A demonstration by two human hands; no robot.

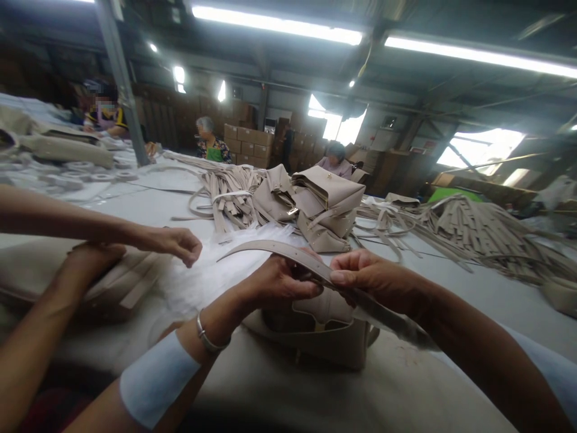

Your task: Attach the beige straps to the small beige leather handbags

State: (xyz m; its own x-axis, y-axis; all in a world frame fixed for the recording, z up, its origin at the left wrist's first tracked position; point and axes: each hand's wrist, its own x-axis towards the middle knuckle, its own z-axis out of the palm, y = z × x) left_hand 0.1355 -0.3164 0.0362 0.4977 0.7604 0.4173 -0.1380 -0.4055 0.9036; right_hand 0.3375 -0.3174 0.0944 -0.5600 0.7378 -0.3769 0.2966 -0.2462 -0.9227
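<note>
A beige strap [265,245] with a pointed end and small holes runs between my two hands, above a handbag. My left hand [282,279], with a bangle at its wrist, is closed around the strap's middle. Thumb and fingers of my right hand [367,272] pinch the strap further right, and its rest trails down behind that forearm. Below them the beige handbag [315,346] sits on the table, its top partly hidden by my hands.
A co-worker's hands [174,245] are at another beige bag [27,264] on my left. Beyond lie thin white wrapping [216,264], a bundle of straps [234,198], stacked bags [329,192] and a heap of strips [478,240]. Several people sit further back, and a post [121,84] rises at left.
</note>
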